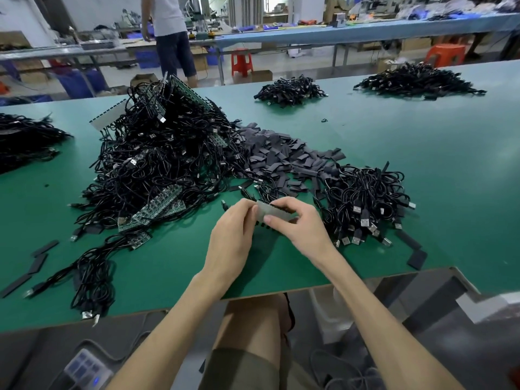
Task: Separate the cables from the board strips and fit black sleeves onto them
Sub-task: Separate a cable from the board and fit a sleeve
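Just above the near edge of the green table (422, 153), both hands hold one pale board strip (272, 213) between them; the left hand (233, 235) has its fingers curled round the strip's left end, and the right hand (295, 226) pinches the right part between thumb and fingers; a dark toothed row shows along the strip's edges.

From the hands, at 10 to 11 o'clock, lies a big tangle of black USB cables (157, 164), with green board strips (157, 206) poking out of it; at 12 o'clock, a scattered heap of flat black sleeves (281, 156) touches that tangle; at 2 to 3 o'clock, just beside the right hand, sits a smaller bundle of cables (365, 198), plugs pointing toward the table edge.

Far off at 12 and 1 o'clock are two more cable piles (289, 90) and (416, 80); another pile (22, 139) sits at 9 to 10 o'clock; loose sleeves (39, 260) lie at 8 to 9 o'clock.

Beyond the table stand a person (171, 32) and a red stool (242, 63).
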Demonstrator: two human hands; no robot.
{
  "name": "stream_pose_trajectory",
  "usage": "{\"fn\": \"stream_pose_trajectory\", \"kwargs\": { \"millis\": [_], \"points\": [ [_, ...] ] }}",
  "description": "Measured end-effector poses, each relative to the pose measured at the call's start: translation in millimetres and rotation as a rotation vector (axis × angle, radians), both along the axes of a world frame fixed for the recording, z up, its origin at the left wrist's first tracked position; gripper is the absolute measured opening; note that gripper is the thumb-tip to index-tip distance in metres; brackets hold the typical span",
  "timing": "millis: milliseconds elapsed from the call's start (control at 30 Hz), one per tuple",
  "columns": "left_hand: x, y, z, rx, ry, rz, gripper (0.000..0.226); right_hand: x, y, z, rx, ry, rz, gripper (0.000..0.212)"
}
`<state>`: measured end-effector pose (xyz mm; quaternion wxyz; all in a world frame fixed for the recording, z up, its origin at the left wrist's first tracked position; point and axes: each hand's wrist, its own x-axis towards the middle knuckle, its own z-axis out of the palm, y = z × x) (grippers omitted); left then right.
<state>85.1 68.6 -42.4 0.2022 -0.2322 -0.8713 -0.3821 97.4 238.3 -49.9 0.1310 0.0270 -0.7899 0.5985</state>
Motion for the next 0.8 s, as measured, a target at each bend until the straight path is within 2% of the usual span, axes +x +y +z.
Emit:
{"fn": "stream_pose_trajectory", "kwargs": {
  "millis": [100, 333, 500, 800],
  "points": [
    [-2, 1, 1, 0.056, 0.054, -0.029, 0.012, 1, -1, 0, 0.039, 0.005, 0.006, 0.018],
    [-3, -3, 5, 0.191, -0.047, -0.068, 0.002, 1, -3, 0, 0.049, 0.024, 0.02, 0.008],
    [-1, -5, 9, 0.203, -0.106, -0.082, 0.017, 2, -3, 0, 0.043, 0.011, 0.059, 0.012],
    [3, -5, 11, 0.214, -0.13, -0.076, 0.017, 2, -2, 1, 0.027, 0.002, 0.084, 0.018]
  ]
}}
